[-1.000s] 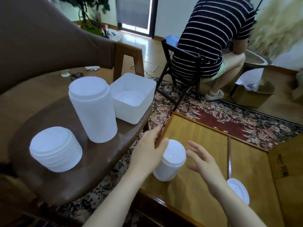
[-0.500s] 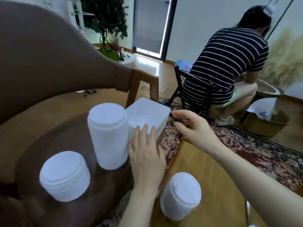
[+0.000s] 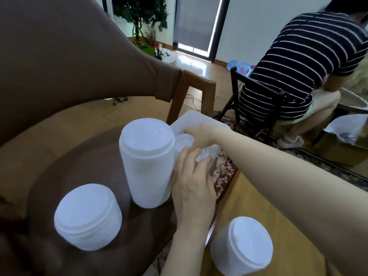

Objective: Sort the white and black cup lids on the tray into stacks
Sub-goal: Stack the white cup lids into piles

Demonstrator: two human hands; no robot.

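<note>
Nearest: short ribbed stack of round white plastic lids point(image 3: 242, 246) on glossy wooden table point(image 3: 278, 226), below the left wrist. Left hand point(image 3: 192, 182), fingers straight and close together, presses the translucent square plastic bin point(image 3: 199, 118) beside the tall smooth white lid stack point(image 3: 148, 160) on the brown padded chair seat point(image 3: 49, 166). Right hand point(image 3: 201, 135) reaches into the bin, fingertips pinching a thin round white lid point(image 3: 184, 141).

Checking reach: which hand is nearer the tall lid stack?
Left. The left hand lies right beside the tall lid stack, seemingly touching its side; the right hand reaches into the white bin behind it.
</note>
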